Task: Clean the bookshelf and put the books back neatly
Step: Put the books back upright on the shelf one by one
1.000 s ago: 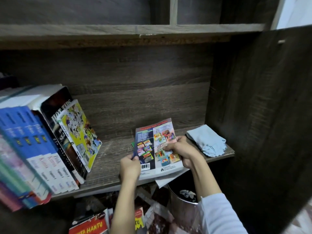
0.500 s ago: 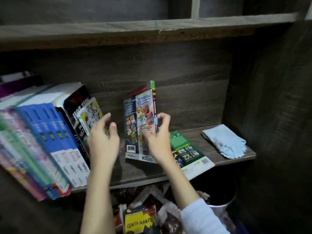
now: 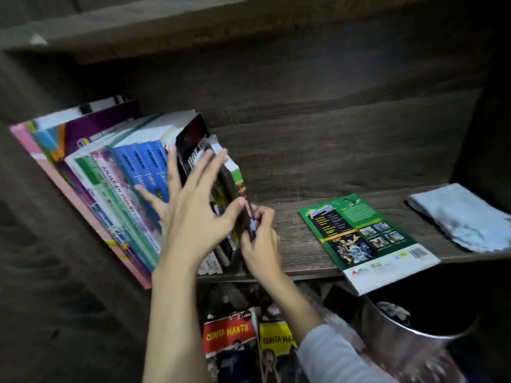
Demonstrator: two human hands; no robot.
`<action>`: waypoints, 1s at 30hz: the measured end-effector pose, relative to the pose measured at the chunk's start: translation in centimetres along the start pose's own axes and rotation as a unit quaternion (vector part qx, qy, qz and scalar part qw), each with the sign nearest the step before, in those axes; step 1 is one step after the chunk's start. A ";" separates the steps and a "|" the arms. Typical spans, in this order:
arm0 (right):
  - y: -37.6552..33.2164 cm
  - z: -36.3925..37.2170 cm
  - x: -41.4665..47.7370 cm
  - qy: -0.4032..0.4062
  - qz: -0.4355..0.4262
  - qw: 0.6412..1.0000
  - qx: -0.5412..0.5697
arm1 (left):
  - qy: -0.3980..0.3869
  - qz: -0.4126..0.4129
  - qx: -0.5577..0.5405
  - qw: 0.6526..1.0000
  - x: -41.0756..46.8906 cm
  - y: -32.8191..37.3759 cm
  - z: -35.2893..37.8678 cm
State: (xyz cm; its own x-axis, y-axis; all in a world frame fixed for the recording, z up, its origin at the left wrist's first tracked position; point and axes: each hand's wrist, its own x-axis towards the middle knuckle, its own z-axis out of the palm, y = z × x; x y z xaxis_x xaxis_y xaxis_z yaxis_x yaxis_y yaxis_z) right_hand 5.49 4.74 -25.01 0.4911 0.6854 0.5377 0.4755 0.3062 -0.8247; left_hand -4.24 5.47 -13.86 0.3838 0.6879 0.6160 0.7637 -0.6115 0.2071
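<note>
A row of leaning books (image 3: pixel 121 189) fills the left part of the dark wooden shelf (image 3: pixel 304 261). My left hand (image 3: pixel 193 211) lies spread against the books at the right end of that row, fingers apart. My right hand (image 3: pixel 260 244) grips the lower edge of a thin colourful book (image 3: pixel 237 189), which stands pressed against the end of the row. A green book (image 3: pixel 362 236) lies flat on the shelf to the right, its near corner over the shelf's front edge. A pale folded cloth (image 3: pixel 464 219) lies at the shelf's far right.
Below the shelf stand books titled "Cerita Hantu" (image 3: pixel 229 335) and a shiny metal bin (image 3: pixel 414 341) at lower right. Another shelf board (image 3: pixel 249 26) runs overhead. A dark side panel (image 3: pixel 492 106) closes the right end.
My right hand has carried the thin colourful book left from the middle of the shelf to the end of the row. My left hand has gone flat against the leaning books.
</note>
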 end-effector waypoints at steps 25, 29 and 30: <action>4.1 0.9 2.1 -0.260 0.101 0.953 -0.118 | 0.128 -0.011 0.154 0.980 1.1 -2.1 3.7; 4.7 1.4 2.5 -0.291 0.090 0.945 -0.123 | 0.141 -0.033 0.155 0.977 1.2 -1.7 4.0; 4.9 1.6 2.5 -0.304 0.083 0.939 -0.136 | 0.143 -0.039 0.156 0.977 1.2 -1.6 4.1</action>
State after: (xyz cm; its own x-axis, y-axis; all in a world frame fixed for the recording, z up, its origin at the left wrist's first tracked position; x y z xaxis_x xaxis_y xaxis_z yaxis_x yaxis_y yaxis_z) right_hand 7.87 9.01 -27.94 0.1060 0.9848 0.1376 0.6387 0.0386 -0.7685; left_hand -2.86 8.87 -16.62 0.1911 0.5630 0.8041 0.9230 -0.3818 0.0479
